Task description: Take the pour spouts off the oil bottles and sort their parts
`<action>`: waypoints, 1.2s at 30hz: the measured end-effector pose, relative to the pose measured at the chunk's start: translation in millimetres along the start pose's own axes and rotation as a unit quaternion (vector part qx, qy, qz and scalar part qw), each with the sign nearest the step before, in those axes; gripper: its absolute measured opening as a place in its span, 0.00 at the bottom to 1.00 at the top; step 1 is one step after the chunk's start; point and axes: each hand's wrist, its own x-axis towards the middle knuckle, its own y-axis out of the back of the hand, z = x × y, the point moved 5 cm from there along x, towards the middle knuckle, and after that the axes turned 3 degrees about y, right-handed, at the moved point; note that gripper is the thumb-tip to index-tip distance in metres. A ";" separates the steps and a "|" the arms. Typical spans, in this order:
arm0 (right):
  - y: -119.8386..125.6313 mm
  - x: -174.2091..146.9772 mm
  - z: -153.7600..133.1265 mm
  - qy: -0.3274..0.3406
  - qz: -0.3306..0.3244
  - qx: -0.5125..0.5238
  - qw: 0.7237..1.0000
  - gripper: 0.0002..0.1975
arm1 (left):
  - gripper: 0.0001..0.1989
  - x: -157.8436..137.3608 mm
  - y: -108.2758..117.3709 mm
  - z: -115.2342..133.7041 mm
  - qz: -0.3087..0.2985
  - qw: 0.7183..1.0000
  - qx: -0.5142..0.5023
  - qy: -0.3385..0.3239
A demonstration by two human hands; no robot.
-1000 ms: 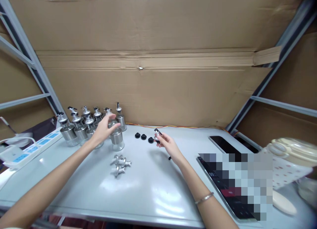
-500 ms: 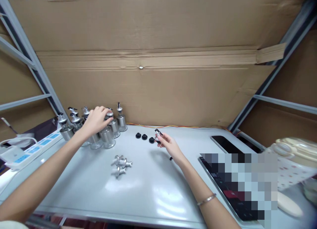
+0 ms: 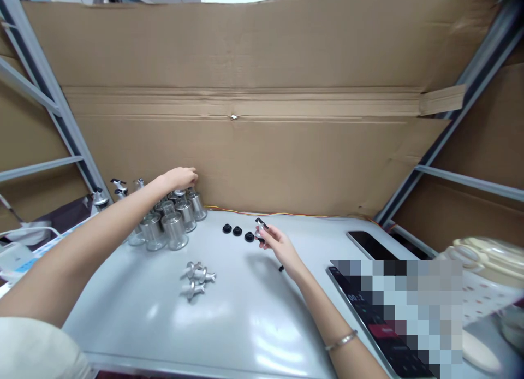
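At the back left, my left hand (image 3: 182,178) is closed over the top of a glass bottle (image 3: 197,204) with a metal band, which stands on the table; the hand hides the bottle's spout. Several more such glass bottles (image 3: 175,230) are grouped beside and under my left forearm. Held between the fingertips of my right hand (image 3: 280,245) is a silver pourer top with a black flip cap (image 3: 261,225), above the table. Just left of it lie three black stoppers (image 3: 237,231) in a row. Nearer me is a small cluster of silver pourer tops (image 3: 196,280).
A cardboard wall (image 3: 262,160) closes off the back, with thin wires (image 3: 282,214) along its foot. To the right are a phone (image 3: 368,243), a larger tablet-like device (image 3: 364,308) and a cream-lidded container (image 3: 491,256). A power strip (image 3: 24,267) lies at the left edge.
My left hand has moved right and back, from above the nearer bottles to the rearmost one, and its fingers have closed over the top. My right hand has stayed nearly still with the pourer top.
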 end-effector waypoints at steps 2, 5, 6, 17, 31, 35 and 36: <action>-0.3 0.2 0.8 0.001 -0.002 0.001 1.000 0.26 | 0.11 0.0 -3.5 -5.4 -0.010 1.000 -0.002 0.014; 0.3 0.3 2.0 0.004 -0.005 -0.001 1.000 0.26 | 0.12 6.0 -8.7 -9.8 -0.019 0.999 -0.005 0.029; 0.9 0.3 2.1 0.005 -0.005 -0.003 1.000 0.25 | 0.13 9.2 -10.3 -10.1 -0.021 0.999 -0.006 0.031; 2.7 0.3 -0.2 0.015 -0.004 -0.016 1.000 0.23 | 0.13 23.8 -14.5 -2.4 -0.008 0.998 -0.042 0.055; 3.7 0.0 0.2 0.014 0.002 -0.021 1.000 0.25 | 0.13 -4.1 -27.3 -70.8 -0.120 0.971 -0.099 0.183; 4.5 -0.5 0.7 0.006 0.008 -0.023 1.000 0.27 | 0.14 -2.2 -37.7 -64.1 -0.122 0.968 -0.104 0.193; 4.8 -0.3 1.3 0.002 0.011 -0.021 1.000 0.28 | 0.13 -2.5 -38.8 -63.0 -0.125 0.967 -0.107 0.196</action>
